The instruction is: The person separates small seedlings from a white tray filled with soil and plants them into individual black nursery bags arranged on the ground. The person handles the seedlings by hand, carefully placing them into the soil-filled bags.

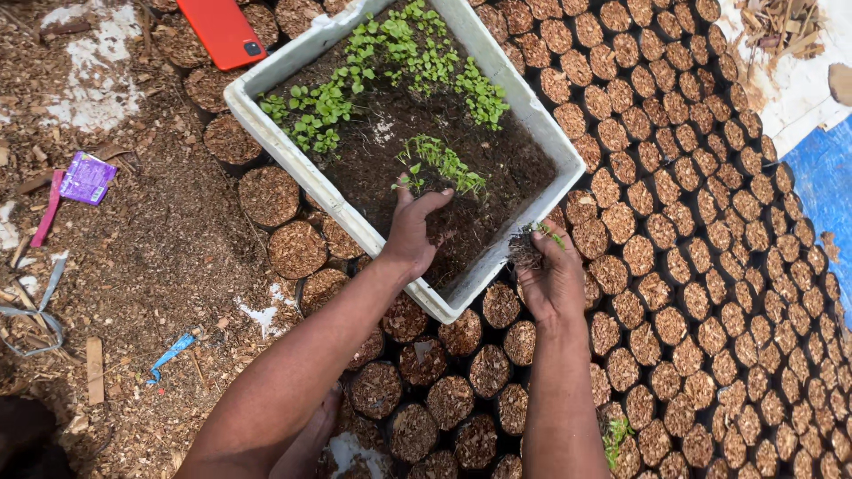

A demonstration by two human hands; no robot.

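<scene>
While our left hand (pixel 411 232) rests loose in the tray (pixel 293 155) on packed pots (pixel 674 293), right hand (pixel 552 279) fingers clench seedlings (pixel 531 244) at its near edge.

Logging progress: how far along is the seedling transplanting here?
Early. Done: only one filled bag shows a green seedling. In hand: right hand holds a rooted seedling clump; left hand digs in the white tray. Left: most seedlings remain in the tray, and the many other soil bags look unplanted.

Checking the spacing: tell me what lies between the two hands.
In the head view, the white tray's near wall and some dark soil separate the left hand from the right hand, which holds a seedling clump.
</scene>
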